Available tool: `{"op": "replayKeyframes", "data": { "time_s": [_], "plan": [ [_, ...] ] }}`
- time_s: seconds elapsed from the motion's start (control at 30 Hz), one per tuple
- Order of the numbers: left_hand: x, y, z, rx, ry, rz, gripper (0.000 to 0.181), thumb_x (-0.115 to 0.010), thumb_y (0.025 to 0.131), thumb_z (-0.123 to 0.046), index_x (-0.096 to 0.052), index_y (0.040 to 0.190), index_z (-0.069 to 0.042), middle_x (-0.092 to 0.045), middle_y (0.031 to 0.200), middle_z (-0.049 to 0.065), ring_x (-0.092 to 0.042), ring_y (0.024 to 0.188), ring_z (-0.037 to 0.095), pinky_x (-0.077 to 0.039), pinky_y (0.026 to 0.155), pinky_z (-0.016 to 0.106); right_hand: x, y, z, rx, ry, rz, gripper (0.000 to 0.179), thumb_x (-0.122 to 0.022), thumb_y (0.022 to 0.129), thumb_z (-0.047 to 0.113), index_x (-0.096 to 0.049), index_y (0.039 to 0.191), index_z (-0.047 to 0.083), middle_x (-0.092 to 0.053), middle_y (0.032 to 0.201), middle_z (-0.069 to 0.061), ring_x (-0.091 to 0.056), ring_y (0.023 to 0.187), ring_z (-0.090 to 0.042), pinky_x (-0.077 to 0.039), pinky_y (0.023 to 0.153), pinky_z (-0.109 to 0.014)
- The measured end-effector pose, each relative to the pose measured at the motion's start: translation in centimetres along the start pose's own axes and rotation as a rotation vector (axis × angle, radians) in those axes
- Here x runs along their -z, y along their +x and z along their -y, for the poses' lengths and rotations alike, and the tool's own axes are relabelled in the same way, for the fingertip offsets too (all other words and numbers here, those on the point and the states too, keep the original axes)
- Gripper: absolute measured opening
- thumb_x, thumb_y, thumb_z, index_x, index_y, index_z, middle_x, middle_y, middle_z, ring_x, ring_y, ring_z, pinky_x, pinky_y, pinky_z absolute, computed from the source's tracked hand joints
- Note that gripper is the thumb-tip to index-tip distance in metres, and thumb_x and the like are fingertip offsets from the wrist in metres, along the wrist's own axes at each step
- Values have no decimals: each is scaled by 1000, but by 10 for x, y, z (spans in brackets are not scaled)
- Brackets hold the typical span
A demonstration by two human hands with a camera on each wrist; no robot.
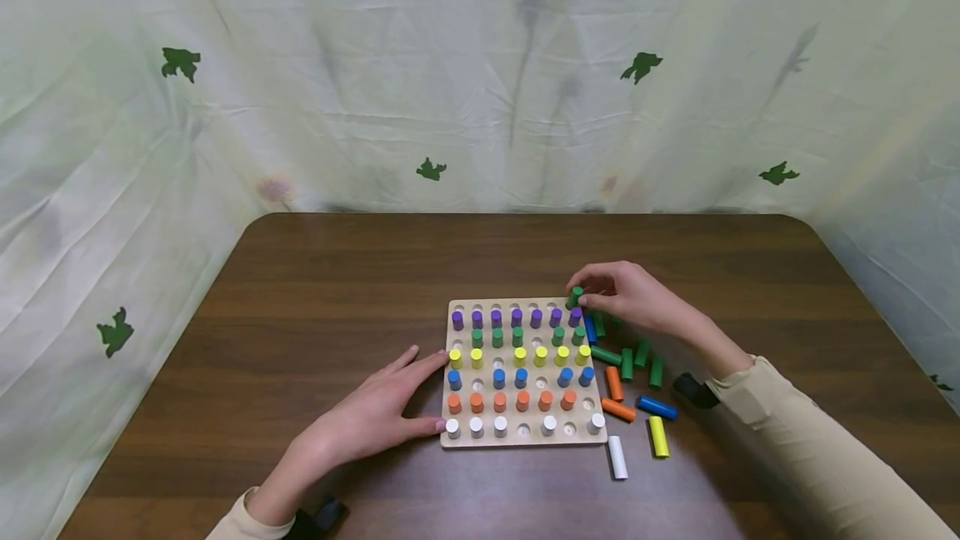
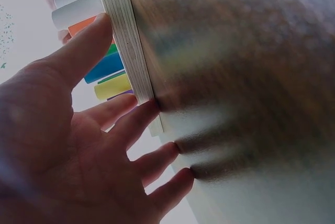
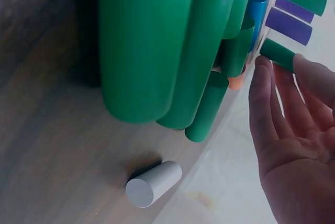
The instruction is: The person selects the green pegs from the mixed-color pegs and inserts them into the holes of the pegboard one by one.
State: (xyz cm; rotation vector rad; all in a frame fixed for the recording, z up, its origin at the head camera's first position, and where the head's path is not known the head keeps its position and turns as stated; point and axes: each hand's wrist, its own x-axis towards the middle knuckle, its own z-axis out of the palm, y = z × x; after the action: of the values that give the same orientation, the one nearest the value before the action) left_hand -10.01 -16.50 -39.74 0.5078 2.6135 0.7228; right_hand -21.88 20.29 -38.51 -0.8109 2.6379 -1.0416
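Observation:
A light wooden peg board point(image 1: 525, 443) lies on the table with rows of upright purple, green, yellow, blue, orange and white pegs; some holes have no peg. Between its thumb and fingers my right hand point(image 1: 633, 294) pinches a green peg point(image 1: 574, 297) at the board's far right corner, just beyond the purple row. That peg point(image 3: 277, 54) looks upright beside the purple ones in the right wrist view; whether it sits in a hole, I cannot tell. My left hand point(image 1: 367, 411) rests against the board's left edge point(image 2: 128, 41), thumb and fingers extended.
Loose pegs lie right of the board: several green point(image 1: 627, 363), orange point(image 1: 615, 384), blue point(image 1: 657, 407), one yellow point(image 1: 658, 437) and a white one point(image 1: 617, 457) near the front corner. A pale cloth point(image 1: 480, 107) with leaf shapes hangs behind the brown table point(image 1: 337, 273).

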Motion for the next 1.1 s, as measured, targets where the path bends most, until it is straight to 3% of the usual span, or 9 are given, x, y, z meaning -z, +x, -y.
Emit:
{"op": "replayKeyframes", "data": {
  "time_s": [0.57, 1.1],
  "plan": [
    [1, 1, -3, 18, -11, -11, 81, -78, 82, -45, -42, 150, -22, -40, 153, 2, -20, 147, 31, -28, 107, 63, 1, 6, 1, -23, -50, 82, 18, -68, 93, 8, -71, 111, 13, -68, 104, 1, -62, 88, -17, -55, 85, -38],
    [0, 4, -1, 52, 9, -8, 82, -79, 81, -46, -42, 151, -23, -40, 154, 1, -20, 147, 29, -29, 108, 62, 4, 6, 0, -44, -81, 65, 24, -72, 92, 14, -70, 116, 12, -69, 102, 2, -62, 87, -16, -55, 83, -37]
  ]
}}
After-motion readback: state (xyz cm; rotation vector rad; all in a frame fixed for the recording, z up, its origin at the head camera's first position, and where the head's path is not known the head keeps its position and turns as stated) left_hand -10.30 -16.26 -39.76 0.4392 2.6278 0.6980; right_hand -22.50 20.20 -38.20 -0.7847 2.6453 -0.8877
